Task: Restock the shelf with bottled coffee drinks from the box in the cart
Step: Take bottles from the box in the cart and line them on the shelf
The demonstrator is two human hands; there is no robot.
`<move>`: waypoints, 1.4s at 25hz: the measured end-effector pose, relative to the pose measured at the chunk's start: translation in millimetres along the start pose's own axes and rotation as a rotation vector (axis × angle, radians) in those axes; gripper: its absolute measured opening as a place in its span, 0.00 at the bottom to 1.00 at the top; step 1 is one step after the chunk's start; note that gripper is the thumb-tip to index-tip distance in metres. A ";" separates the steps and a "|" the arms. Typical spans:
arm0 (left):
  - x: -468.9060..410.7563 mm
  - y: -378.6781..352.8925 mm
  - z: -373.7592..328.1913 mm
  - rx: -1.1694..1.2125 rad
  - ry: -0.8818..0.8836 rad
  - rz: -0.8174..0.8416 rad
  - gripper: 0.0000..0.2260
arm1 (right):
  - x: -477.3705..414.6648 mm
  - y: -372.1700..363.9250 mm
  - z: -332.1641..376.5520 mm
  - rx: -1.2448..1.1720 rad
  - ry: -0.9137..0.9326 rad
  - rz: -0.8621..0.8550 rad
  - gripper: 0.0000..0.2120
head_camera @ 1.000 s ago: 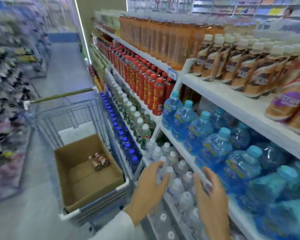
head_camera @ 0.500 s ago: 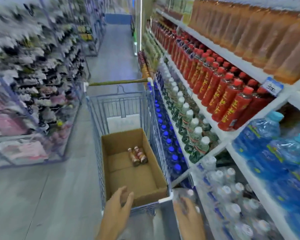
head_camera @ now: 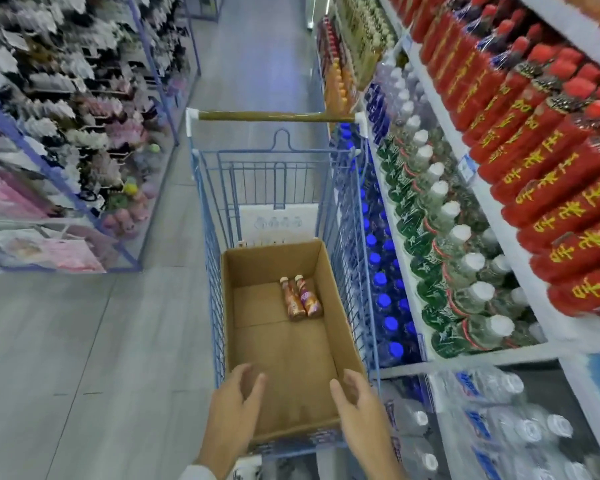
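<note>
An open cardboard box (head_camera: 236, 306) sits in a blue wire cart (head_camera: 208, 244) in the aisle. Two brown bottled coffee drinks (head_camera: 300, 301) lie side by side on the box floor, toward its far right. My left hand (head_camera: 231, 414) hovers over the near left corner of the box, fingers relaxed and empty. My right hand (head_camera: 362, 410) hovers over the near right corner, also relaxed and holding nothing. Both hands are well short of the bottles.
Shelves on the right hold red-labelled bottles (head_camera: 548, 174), green-labelled white-capped bottles (head_camera: 440, 244), blue-capped bottles (head_camera: 383, 282) and packed water (head_camera: 506, 420). A rack of hanging goods (head_camera: 66, 109) lines the left. The cart's handle (head_camera: 274, 116) is at its far end.
My view has swung from the shelf down to the cart. Both hands have left the water bottles and moved left to the near end of the box.
</note>
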State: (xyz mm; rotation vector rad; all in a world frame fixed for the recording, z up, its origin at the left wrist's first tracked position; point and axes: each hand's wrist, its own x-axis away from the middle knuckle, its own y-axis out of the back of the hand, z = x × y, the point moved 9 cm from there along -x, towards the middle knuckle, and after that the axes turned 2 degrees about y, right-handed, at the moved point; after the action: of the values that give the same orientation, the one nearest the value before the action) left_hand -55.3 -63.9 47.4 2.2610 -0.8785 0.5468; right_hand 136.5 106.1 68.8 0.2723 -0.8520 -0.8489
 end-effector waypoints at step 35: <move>-224.0 -101.9 41.4 0.479 0.403 -0.154 0.26 | -386.6 -144.7 5.8 0.377 -0.074 0.157 0.28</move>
State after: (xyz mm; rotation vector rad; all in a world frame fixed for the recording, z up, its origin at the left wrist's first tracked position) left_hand -131.5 64.4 -152.7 2.4702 -0.3925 1.1906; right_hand -87.7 303.1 -216.4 0.4993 -1.0881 -0.5508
